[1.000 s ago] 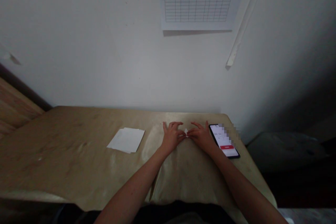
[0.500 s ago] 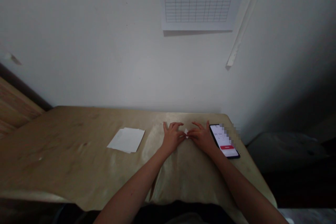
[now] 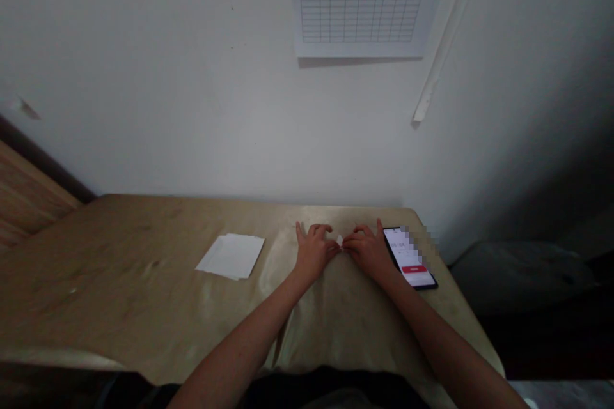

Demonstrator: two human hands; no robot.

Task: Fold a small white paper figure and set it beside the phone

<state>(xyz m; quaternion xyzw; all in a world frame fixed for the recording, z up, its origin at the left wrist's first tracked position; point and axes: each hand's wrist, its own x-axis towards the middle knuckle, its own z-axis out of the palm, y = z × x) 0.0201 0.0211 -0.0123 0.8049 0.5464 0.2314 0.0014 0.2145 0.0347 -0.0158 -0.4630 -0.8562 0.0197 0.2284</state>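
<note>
A small folded piece of white paper (image 3: 340, 240) sits between my two hands, low over the table. My left hand (image 3: 314, 249) pinches its left side with thumb and forefinger, the other fingers raised and spread. From the right, my right hand (image 3: 368, 251) pinches the same paper, its little finger sticking up. Most of the paper is hidden behind my fingertips, so its exact shape cannot be made out. Left of my hands lies a loose stack of square white paper sheets (image 3: 231, 256).
A phone (image 3: 411, 258) with a lit screen and a red button lies beside my right hand. The cloth-covered table (image 3: 144, 307) meets a white wall (image 3: 192, 108). A printed grid sheet (image 3: 359, 6) hangs there. Wooden furniture (image 3: 29, 185) stands at the left.
My hands stay on the small paper, with only slight shifts of the fingers. The stack and the phone lie where they were.
</note>
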